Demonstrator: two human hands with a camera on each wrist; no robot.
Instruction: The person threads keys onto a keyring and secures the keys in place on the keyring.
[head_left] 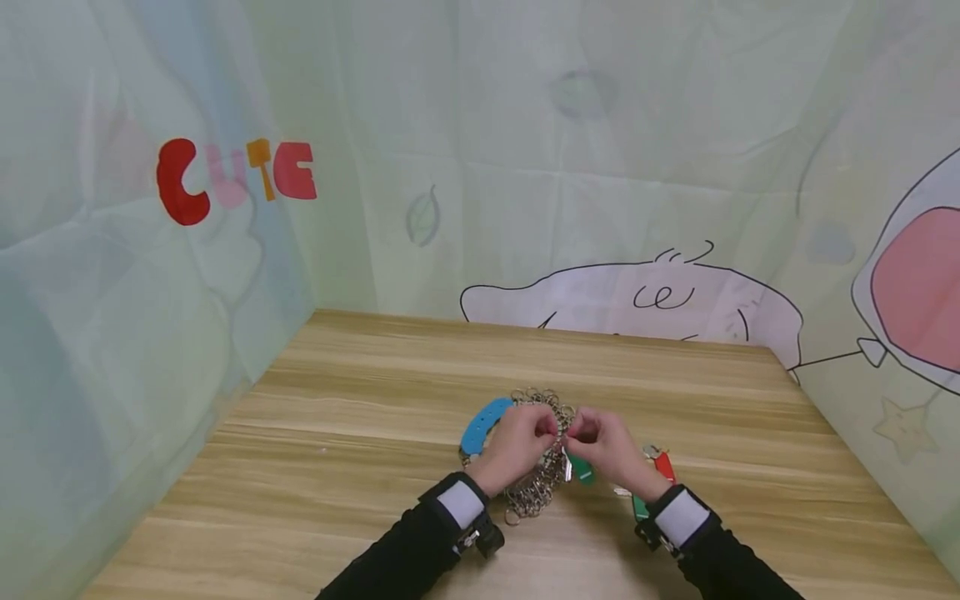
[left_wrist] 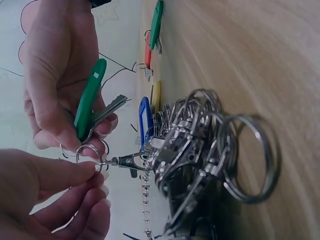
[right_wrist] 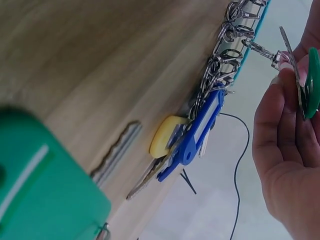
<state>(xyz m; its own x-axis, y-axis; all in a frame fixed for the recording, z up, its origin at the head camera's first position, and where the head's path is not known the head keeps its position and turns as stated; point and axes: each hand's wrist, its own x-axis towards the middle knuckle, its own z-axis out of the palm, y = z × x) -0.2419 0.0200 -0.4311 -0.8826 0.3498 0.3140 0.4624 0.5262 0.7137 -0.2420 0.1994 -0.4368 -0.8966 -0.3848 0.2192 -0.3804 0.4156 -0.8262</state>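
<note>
Over a bunch of metal snap hooks [head_left: 534,492] on the wooden table, both hands meet. My left hand [head_left: 517,443] pinches the small ring [left_wrist: 89,159] at the end of one snap hook [left_wrist: 131,161], which still joins the bunch. From the other side, my right hand [head_left: 611,446] pinches a thin key ring [left_wrist: 65,151] that carries a green key tag [left_wrist: 91,97] and a silver key [left_wrist: 112,107]. The two rings overlap at the fingertips in the left wrist view. A curved blue strip [head_left: 483,425] with holes lies left of the bunch.
A blue key tag [right_wrist: 200,127] and a yellow key tag [right_wrist: 167,137] with keys lie by the hooks. Right of the bunch, near my right wrist, are a red tag [head_left: 664,467] and another green tag [head_left: 640,507]. Printed cloth walls [head_left: 480,208] enclose the table.
</note>
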